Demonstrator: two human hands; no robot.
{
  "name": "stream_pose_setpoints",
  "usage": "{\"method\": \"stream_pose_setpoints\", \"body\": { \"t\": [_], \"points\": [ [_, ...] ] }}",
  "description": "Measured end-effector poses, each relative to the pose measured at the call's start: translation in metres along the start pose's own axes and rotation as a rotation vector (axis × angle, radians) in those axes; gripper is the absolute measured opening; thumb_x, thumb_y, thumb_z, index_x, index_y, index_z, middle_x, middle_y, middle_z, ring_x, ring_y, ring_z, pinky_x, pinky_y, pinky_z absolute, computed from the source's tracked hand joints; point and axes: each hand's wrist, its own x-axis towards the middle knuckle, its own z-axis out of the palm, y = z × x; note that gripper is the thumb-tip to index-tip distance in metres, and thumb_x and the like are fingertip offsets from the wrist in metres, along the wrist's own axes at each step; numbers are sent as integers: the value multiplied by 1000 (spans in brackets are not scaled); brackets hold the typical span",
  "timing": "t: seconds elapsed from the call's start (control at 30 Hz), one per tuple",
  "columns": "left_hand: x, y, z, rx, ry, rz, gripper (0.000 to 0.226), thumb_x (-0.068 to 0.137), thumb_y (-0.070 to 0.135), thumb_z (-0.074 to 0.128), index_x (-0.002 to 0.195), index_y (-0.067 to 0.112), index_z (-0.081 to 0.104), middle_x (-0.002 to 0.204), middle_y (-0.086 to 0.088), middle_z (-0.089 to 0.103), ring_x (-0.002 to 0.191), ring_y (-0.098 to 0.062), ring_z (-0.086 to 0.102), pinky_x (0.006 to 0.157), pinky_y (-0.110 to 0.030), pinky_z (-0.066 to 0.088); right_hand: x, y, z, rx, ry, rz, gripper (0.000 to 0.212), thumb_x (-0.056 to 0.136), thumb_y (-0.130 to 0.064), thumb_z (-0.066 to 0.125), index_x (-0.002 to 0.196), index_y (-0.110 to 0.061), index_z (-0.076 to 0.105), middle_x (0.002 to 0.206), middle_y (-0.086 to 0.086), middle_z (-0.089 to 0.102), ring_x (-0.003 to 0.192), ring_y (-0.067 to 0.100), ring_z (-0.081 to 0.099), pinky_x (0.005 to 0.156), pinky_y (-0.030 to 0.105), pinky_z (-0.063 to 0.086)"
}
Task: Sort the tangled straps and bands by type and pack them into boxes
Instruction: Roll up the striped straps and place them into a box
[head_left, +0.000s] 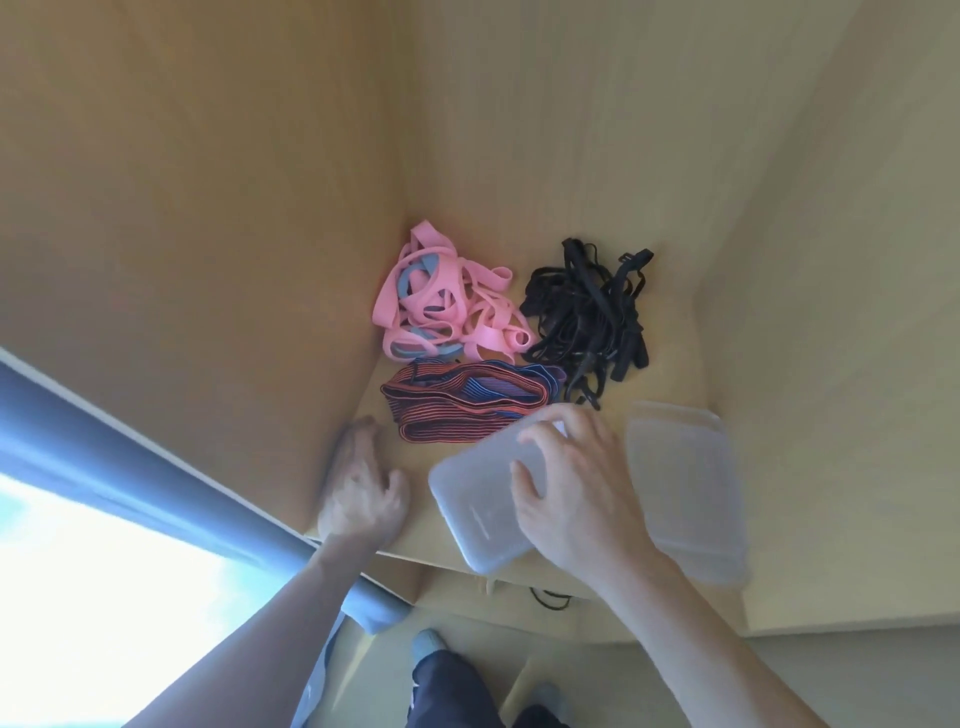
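A pale wooden desk (665, 384) sits in a corner between light wood-panelled walls (208, 208), with a bright window (78, 571) at the left. On the desk lie three piles: pink bands (447, 301) at the back left, tangled black straps (587, 317) to their right, and striped red and blue bands (457, 405) in front. The right hand (576, 483) grasps a translucent plastic box (478, 509) near the desk's front edge, beside another clear box (685, 488). The left hand (363, 493), blurred, rests open on the desk.
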Motion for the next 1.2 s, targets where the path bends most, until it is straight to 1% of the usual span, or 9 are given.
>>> {"method": "stream_pose_setpoints", "body": {
  "t": [0.07, 0.13, 0.27, 0.37, 0.67, 0.77, 0.87, 1.03, 1.2],
  "points": [
    [-1, 1, -1, 2, 7, 6, 69, 73, 30, 40, 141, 16, 42, 152, 0, 40, 138, -20, 39, 112, -37, 37, 0, 26, -5, -114, -153, 62, 44, 94, -44, 55, 131, -20, 59, 148, -3, 39, 139, 22, 33, 115, 38, 28],
    [-2, 2, -1, 2, 11, 13, 66, 73, 28, 41, 138, 14, 44, 152, 0, 40, 138, -20, 39, 113, -36, 36, -5, 42, -4, -87, -279, 104, 59, 96, -54, 49, 145, -22, 45, 163, -10, 18, 146, 17, 22, 119, 36, 24],
    [-2, 3, -2, 21, 14, 11, 65, 73, 27, 40, 137, 13, 46, 154, 1, 39, 140, -20, 38, 114, -36, 35, -28, 45, -1, 2, -335, 129, 75, 94, -64, 43, 154, -21, 27, 164, -18, -9, 143, 15, 20, 113, 34, 35],
    [-2, 5, -2, 43, 15, 22, 61, 74, 25, 41, 132, 9, 51, 153, -4, 41, 142, -21, 37, 116, -35, 33, -44, 39, 4, 17, -314, 180, 82, 96, -58, 48, 158, -19, 13, 161, -12, -13, 148, 19, 17, 117, 32, 29],
    [-4, 10, -6, 66, 2, 27, 57, 76, 25, 39, 127, 4, 55, 152, -8, 42, 142, -23, 36, 116, -35, 32, -54, 21, 5, 86, -293, 192, 75, 99, -54, 46, 157, -17, 16, 156, -10, -1, 143, 14, 31, 112, 25, 34],
    [-4, 12, -6, 66, 6, 11, 56, 79, 27, 37, 127, 6, 55, 153, -5, 42, 140, -22, 39, 113, -34, 36, -42, 19, -9, -48, -291, 184, 57, 97, -57, 43, 143, -24, 39, 147, -8, 32, 126, 17, 50, 101, 30, 44],
    [-4, 13, -4, 56, 16, 7, 51, 82, 28, 38, 125, 7, 55, 152, -4, 43, 138, -21, 41, 110, -35, 39, -13, 16, -23, -188, -175, 136, 37, 92, -52, 48, 113, -26, 62, 113, -8, 61, 107, 19, 57, 93, 35, 45],
    [-1, 6, -1, 38, 52, 25, 30, 89, 14, 49, 118, 10, 56, 148, -4, 46, 137, -20, 42, 108, -37, 41, 58, -5, -6, -66, -129, -25, 25, 89, -37, 67, 108, -20, 66, 111, -2, 57, 109, 24, 52, 97, 39, 43],
    [-1, 3, 2, 25, 86, 43, 35, 85, 22, 41, 114, 11, 56, 145, -4, 49, 137, -20, 42, 108, -37, 42, 117, -23, 47, -192, -228, -151, 48, 87, -47, 69, 123, -17, 59, 128, 4, 48, 125, 28, 43, 110, 43, 33]
  ]
}}
